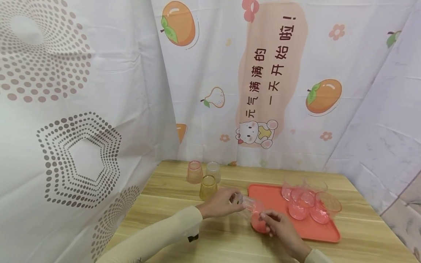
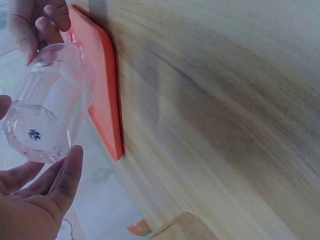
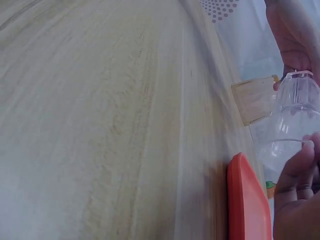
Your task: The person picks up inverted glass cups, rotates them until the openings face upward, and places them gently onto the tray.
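A clear plastic cup is held on its side above the table, between both hands. My left hand grips it around the base, thumb on one side and fingers on the other in the left wrist view. At the rim, my right hand pinches the cup's edge between thumb and fingers, as the right wrist view shows. The cup's faceted base faces the left wrist camera. Beneath the right hand and the cup lies the near left corner of a red tray.
Several clear and pinkish cups stand bunched on the tray's right part. At the table's back left are a yellow cup, a pink cup and a clear cup, upside down. Printed curtains enclose the wooden table.
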The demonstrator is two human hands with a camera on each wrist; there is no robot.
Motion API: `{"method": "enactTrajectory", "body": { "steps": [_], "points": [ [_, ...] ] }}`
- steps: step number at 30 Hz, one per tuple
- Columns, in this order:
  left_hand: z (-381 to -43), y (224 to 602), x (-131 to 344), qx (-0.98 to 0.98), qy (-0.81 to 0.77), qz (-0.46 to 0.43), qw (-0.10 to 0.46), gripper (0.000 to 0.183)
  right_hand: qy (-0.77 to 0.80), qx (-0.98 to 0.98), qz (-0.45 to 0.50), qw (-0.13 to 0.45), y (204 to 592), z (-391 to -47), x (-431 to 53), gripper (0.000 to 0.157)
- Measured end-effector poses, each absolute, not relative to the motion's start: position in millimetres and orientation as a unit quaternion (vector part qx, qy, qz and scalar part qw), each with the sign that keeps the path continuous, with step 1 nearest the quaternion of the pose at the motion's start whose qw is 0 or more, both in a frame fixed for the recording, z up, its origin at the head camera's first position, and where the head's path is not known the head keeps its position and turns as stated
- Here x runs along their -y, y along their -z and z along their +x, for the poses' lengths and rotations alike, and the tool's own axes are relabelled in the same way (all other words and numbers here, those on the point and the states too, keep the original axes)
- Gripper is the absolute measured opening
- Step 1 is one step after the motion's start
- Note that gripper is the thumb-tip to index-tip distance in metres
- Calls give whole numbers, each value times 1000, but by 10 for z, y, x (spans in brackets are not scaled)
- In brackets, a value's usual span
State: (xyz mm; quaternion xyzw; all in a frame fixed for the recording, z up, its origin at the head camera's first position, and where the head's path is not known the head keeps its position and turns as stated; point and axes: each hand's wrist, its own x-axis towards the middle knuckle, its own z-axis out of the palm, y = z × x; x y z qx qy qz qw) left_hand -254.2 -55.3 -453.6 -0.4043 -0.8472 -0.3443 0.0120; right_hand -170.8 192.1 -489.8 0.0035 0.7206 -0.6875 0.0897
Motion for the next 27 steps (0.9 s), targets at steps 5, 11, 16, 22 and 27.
{"method": "enactTrajectory", "body": {
  "steps": [5,11,16,22,27],
  "points": [
    [-2541,4552,552,855,333,-398,4,31,685,-727,14,34,4864,-1712,-1931,37],
    [-2525,4575,527,875,305,-376,-26,47,662,-749,-8,-17,4807,-1708,-1950,30],
    [-2519,4639,498,884,269,-380,-34,47,626,-777,-35,-44,4791,-1696,-1981,25],
    [-2492,4754,447,883,269,-381,-54,21,449,-868,-140,-160,4790,-1717,-1995,10],
    [-2457,4855,434,888,250,-380,-63,12,391,-866,-209,-231,4757,-1749,-1986,10]
  ]
}}
